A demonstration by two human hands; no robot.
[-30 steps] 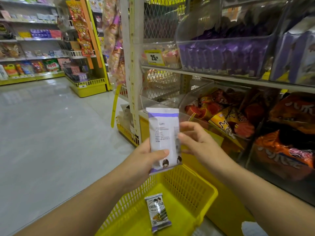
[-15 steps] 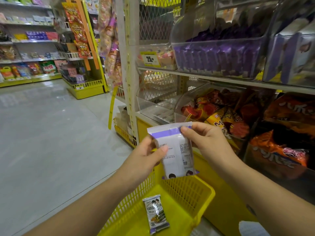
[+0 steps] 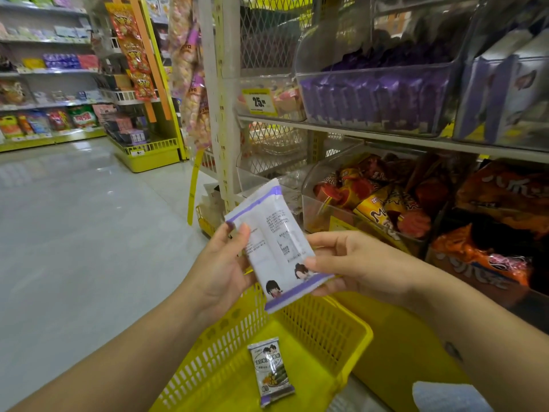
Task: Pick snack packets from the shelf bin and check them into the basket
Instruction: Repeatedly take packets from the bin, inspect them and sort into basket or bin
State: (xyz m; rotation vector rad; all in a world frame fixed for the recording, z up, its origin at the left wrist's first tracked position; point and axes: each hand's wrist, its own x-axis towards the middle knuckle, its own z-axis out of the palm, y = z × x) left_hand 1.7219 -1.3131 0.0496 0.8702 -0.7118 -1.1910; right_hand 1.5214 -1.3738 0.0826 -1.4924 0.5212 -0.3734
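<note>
Recorder: Snack packet was held print-side up between the hands. The left hand pinched its upper edge, and the right hand pinched its lower corner. Basket sat below both hands, with a second packet inside.

Checker: Risk?

Recorder: Film looked slick and the pinches shallow. An uneven release could probably drop it beyond the far rim.

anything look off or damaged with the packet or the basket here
Nothing stands out. The held packet looks intact, tilted between the left hand and right hand above the yellow basket; a second packet lies flat inside it.
</note>
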